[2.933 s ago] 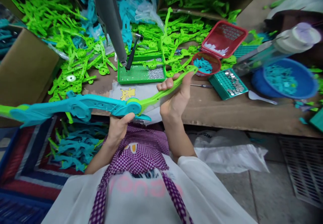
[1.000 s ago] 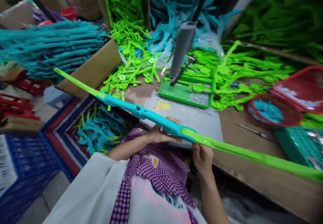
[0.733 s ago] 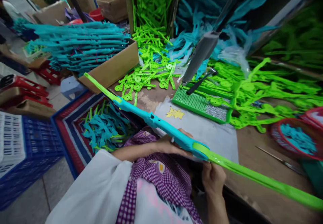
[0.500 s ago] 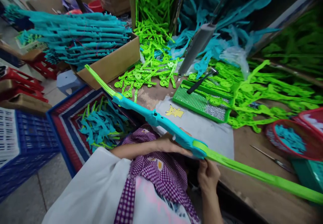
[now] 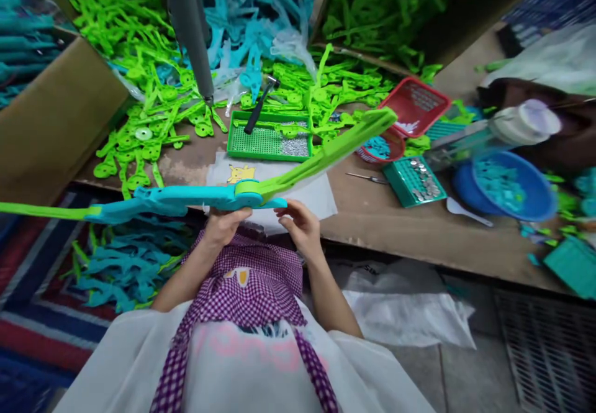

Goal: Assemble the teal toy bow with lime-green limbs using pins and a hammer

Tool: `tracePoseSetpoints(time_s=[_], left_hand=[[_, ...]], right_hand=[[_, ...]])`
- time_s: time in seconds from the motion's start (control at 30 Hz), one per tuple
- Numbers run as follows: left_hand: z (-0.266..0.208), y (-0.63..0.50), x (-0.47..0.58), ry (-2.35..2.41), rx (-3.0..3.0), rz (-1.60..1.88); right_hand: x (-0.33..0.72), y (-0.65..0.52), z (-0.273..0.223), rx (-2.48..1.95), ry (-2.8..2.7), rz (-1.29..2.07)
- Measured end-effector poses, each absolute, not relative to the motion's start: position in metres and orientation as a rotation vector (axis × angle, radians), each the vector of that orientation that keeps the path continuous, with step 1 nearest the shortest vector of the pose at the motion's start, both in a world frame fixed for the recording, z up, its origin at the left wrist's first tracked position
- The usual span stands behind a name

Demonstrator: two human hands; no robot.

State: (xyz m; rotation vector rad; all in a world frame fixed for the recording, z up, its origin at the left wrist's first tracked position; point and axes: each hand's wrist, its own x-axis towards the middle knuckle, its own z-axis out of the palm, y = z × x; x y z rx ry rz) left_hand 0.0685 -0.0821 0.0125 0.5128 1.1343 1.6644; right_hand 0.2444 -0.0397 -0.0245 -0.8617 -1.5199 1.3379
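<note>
I hold a long plastic toy bow (image 5: 186, 199) across my lap, its middle blue and its two limbs bright green. My left hand (image 5: 222, 226) grips the blue body from below, just under the round green pivot (image 5: 248, 188). My right hand (image 5: 300, 228) sits right of the pivot, fingers curled near the blue tip; whether it grips the toy is unclear. The right green limb (image 5: 335, 146) angles up over the table. The left limb (image 5: 46, 209) runs out of view at the left edge.
The wooden table (image 5: 372, 214) carries loose green parts (image 5: 153, 127), a green tray (image 5: 267, 143) with screws and a small hammer (image 5: 258, 105), red baskets (image 5: 414, 102), a blue bowl (image 5: 505, 183) and a hanging grey tool (image 5: 189, 28). A cardboard box (image 5: 51, 121) stands left; blue parts (image 5: 125, 270) lie on the floor mat.
My view has swung back from the left to face the table. The bow has gone from straight to bent at the pivot, its right limb now raised. My right hand has come up beside the pivot.
</note>
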Motion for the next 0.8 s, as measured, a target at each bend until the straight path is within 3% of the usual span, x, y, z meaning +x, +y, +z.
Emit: tracePoseSetpoints(time_s=[0.27, 0.43, 0.6, 0.8], left_hand=[[-0.007, -0.085, 0.077, 1.229, 0.563, 1.651], [-0.020, -0.098, 0.087, 1.271, 0.770, 1.550], [-0.012, -0.098, 0.094, 1.384, 0.905, 1.500], [0.001, -0.108, 0.081, 1.192, 0.931, 1.402]], right_hand=[[0.253, -0.022, -0.022, -0.891, -1.979, 1.043], [0.270, -0.028, -0.038, -0.970, -2.178, 1.104], [0.255, -0.034, -0.052, -1.198, -2.078, 1.194], [0.260, -0.051, -0.056, -1.487, -1.894, 0.983]])
